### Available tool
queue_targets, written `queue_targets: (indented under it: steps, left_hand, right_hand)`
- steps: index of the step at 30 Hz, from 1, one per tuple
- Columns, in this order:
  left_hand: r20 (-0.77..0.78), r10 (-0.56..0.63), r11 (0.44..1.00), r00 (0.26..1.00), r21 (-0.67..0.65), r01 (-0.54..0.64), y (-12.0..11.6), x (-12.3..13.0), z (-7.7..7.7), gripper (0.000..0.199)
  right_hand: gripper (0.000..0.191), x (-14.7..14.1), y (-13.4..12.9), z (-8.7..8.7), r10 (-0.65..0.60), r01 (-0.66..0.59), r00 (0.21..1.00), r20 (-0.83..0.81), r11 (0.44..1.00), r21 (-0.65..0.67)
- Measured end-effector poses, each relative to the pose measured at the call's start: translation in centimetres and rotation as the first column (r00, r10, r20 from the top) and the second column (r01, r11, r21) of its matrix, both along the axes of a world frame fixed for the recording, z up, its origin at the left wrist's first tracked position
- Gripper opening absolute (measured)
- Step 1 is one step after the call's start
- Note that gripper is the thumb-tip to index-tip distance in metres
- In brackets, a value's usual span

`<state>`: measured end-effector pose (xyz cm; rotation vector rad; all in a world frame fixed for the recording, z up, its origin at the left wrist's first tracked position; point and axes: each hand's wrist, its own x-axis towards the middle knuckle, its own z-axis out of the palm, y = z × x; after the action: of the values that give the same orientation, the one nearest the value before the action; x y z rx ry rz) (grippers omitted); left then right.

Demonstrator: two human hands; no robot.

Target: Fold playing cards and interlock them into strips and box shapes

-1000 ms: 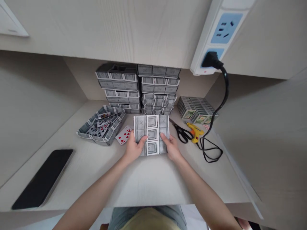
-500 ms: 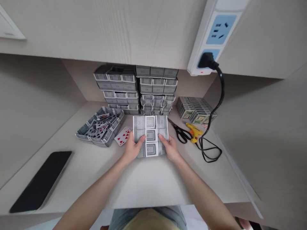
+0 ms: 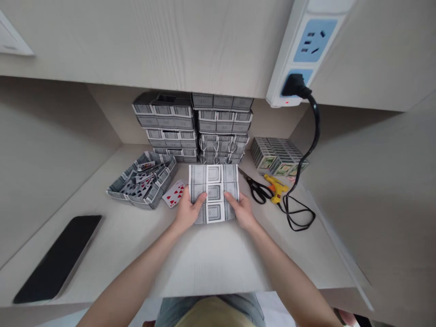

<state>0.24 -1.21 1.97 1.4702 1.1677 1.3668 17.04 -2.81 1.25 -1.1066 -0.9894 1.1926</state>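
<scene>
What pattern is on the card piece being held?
Fine grey-and-white print covers the card piece, as the head view shows.

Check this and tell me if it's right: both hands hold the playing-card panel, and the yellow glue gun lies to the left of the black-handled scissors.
Not quite: the head view shows the yellow glue gun to the right of the black-handled scissors. The left hand and right hand do both hold the playing-card panel.

The card panel (image 3: 214, 192) shows a grey printed pattern, with white borders in its middle column. The loose card (image 3: 174, 194) is white with red hearts. The glue gun (image 3: 277, 187) is mainly yellow; the scissor handles (image 3: 253, 184) are black.
</scene>
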Motion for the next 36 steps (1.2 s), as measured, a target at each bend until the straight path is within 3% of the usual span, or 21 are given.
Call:
queue_targets:
  steps: [9,17,36]
  left_hand:
    - [-0.093,0.017,1.0,0.996,0.015,-0.015,0.02,0.03,-0.58,0.036]
    - [-0.241,0.08,0.997,0.967,0.015,-0.078,-0.28,0.07,0.24,0.032]
    - [-0.225,0.069,0.998,0.972,0.017,-0.067,-0.08,0.04,0.03,0.03]
  right_hand:
    - [0.038,0.15,-0.08,0.34,0.033,-0.034,0.999,-0.031,0.999,-0.039]
    - [0.038,0.06,0.08,-0.13,0.022,-0.025,0.998,-0.06,0.999,-0.043]
    - [0.052,-0.08,0.03,0.07,0.036,-0.037,0.999,-0.041,0.999,-0.025]
